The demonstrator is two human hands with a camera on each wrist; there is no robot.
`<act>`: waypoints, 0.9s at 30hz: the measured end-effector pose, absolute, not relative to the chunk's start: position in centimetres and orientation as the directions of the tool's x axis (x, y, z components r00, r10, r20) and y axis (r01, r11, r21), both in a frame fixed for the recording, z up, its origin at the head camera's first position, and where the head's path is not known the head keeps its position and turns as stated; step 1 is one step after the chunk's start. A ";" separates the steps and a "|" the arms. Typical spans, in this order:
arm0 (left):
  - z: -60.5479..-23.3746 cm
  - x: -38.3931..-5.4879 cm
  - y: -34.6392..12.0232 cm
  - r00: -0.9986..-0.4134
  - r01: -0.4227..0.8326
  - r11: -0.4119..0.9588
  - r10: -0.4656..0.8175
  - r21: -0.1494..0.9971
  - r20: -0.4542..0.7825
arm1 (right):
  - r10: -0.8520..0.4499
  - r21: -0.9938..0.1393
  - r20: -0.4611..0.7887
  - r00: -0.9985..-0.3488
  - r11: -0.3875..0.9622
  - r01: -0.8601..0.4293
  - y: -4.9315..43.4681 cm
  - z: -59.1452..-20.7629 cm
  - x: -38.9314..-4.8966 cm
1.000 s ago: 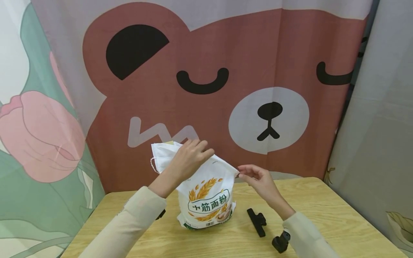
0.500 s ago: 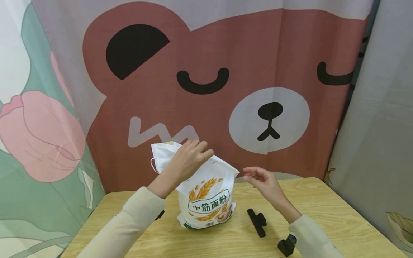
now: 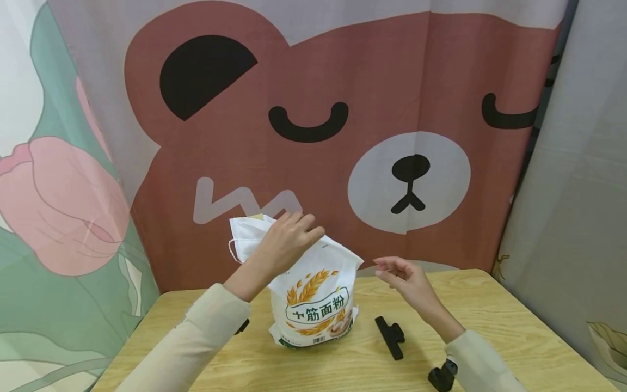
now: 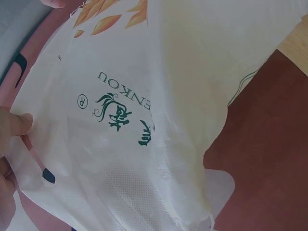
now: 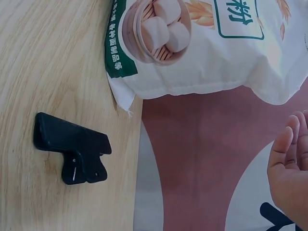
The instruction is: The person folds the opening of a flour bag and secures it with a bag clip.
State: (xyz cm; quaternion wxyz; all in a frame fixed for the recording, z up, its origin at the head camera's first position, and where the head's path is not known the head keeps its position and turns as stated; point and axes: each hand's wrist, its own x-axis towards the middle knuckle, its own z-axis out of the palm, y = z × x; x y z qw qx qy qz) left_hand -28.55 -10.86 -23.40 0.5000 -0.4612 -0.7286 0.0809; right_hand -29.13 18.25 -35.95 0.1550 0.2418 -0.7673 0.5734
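Centrally, a white flour bag [image 3: 318,296] stands on the wood-grain bench [image 3: 514,337], printed front toward the head camera. Its upper edge slopes down from the upper left to a pointed corner at the right. The left hand [image 3: 289,242] grasps this upper edge; in the left wrist view, the thumb [image 4: 19,123] lies against the white material, close to a slot-shaped hole through which the backdrop shows. The right hand [image 3: 409,283] is released: it is raised above the bench, just beside the right corner of the bag and apart from it, with the fingers loosely bent. A thin white loop of string [image 3: 232,251] hangs at the upper left side of the bag. The front carries orange wheat ears, a green-outlined label with green characters, and, low on the right, a picture of buns in a round steamer [image 5: 161,31]. A black clip [image 3: 390,337] lies on the bench to the right of the bag, near its base but not touching it. A black device [image 3: 443,375] is located at the right sleeve [image 3: 482,362]. A small dark object [image 3: 242,326] shows partly beside the left sleeve [image 3: 215,316]; its type cannot be determined. Behind the bench hangs a backdrop [image 3: 313,174] printed with a brown bear face.
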 end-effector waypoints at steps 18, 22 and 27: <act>-23.4 -28.5 -11.1 -0.065 0.591 0.557 0.754 -0.584 0.653 | -0.220 -0.862 0.381 -0.898 0.266 -0.431 19.3 -37.1 -29.0; -23.5 -28.5 -11.2 -0.071 0.590 0.558 0.756 -0.584 0.651 | -0.202 -0.886 0.317 -0.927 0.287 -0.365 19.7 -37.5 -28.9; -23.7 -28.6 -11.3 -0.078 0.590 0.563 0.753 -0.578 0.654 | -0.185 -0.902 0.242 -0.953 0.319 -0.291 20.0 -38.0 -28.9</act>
